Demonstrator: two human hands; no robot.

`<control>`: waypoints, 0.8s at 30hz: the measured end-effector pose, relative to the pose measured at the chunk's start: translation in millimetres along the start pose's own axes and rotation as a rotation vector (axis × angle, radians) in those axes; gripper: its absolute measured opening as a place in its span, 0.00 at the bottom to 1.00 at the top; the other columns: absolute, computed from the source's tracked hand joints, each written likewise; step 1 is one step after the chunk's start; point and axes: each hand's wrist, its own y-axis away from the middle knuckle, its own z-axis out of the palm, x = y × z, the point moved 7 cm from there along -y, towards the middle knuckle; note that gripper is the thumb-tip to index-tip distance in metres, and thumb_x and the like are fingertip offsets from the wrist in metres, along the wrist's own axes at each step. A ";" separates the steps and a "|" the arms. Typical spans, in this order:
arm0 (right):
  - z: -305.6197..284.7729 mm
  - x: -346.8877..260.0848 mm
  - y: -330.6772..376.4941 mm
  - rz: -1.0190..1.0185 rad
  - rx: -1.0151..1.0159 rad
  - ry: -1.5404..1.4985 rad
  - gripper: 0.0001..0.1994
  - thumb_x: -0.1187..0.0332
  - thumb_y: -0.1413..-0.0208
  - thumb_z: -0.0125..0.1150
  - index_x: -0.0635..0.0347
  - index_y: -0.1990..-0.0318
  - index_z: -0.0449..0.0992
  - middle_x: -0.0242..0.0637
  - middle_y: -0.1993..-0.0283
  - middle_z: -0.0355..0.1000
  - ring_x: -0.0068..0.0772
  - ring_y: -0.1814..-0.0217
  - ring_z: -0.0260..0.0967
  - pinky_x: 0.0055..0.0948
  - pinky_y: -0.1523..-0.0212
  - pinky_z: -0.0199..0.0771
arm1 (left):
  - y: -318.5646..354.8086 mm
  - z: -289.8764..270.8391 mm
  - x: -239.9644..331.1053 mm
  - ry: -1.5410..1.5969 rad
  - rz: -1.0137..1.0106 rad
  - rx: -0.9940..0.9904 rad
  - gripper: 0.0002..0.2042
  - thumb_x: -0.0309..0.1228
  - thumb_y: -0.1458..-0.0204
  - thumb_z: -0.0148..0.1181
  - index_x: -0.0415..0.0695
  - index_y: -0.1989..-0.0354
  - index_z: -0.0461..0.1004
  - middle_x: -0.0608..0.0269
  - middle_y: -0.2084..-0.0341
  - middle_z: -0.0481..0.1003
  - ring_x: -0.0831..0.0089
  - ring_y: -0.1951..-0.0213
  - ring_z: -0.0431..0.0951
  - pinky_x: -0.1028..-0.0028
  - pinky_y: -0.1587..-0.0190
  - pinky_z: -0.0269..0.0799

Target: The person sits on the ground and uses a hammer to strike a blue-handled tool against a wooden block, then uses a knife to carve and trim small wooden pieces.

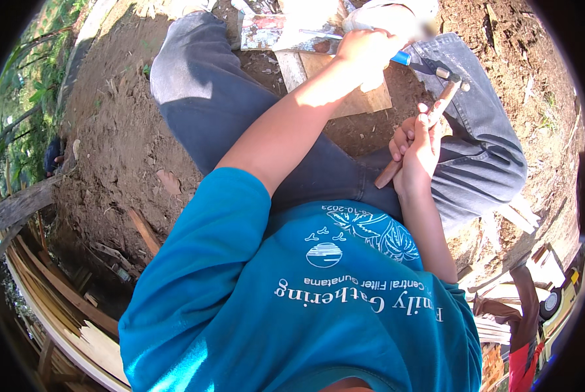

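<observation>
Bare brown earth (119, 124) fills the ground around you, with greenery (18, 98) bending along the far left rim and stacked planks (57, 294) curving along the lower left. Your teal shirt (292, 294) takes up the lower middle and hides whatever lies under your chest, and your grey trousers (214, 104) cover much of the ground ahead. Between your knees lies a pale wooden board (364, 98), its upper end lost under a worn painted panel (273, 29) and glare; you cannot make out how far it runs. Your left hand (364, 52) is curled nearly closed, pressing down at the board's top edge, where a blue-tipped object (401, 57) pokes out just beside it; whether the fingers grip that is unclear. Your right hand (416, 147) is wrapped tight round the wooden handle of a hammer (439, 104), whose metal head sits up near your right knee. Scrap wood and clutter (521, 287) at lower right are too distorted to identify.
</observation>
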 end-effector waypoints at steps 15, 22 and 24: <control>3.9 7.4 0.0 0.144 -0.103 -0.056 0.12 0.65 0.26 0.46 0.56 0.42 0.68 0.24 0.73 0.57 0.12 0.82 0.49 0.17 0.85 0.53 | 0.3 -6.4 -15.1 0.155 -0.031 -0.007 0.15 0.38 0.42 0.56 0.59 0.46 0.78 0.68 0.69 0.81 0.70 0.68 0.82 0.68 0.64 0.78; 11.6 8.1 5.3 0.194 -0.181 -0.085 0.12 0.67 0.26 0.43 0.56 0.41 0.67 0.25 0.72 0.57 0.13 0.81 0.50 0.17 0.84 0.53 | 13.4 -76.8 31.3 0.088 0.219 0.309 0.12 0.32 0.47 0.59 0.54 0.54 0.81 0.66 0.60 0.81 0.70 0.61 0.82 0.67 0.61 0.80; 12.0 5.5 6.4 0.166 -0.168 -0.087 0.12 0.67 0.26 0.43 0.56 0.41 0.67 0.25 0.72 0.57 0.13 0.81 0.50 0.17 0.84 0.54 | 14.2 -73.1 26.6 0.092 0.252 0.385 0.16 0.34 0.45 0.58 0.58 0.48 0.79 0.66 0.65 0.81 0.70 0.65 0.82 0.68 0.63 0.78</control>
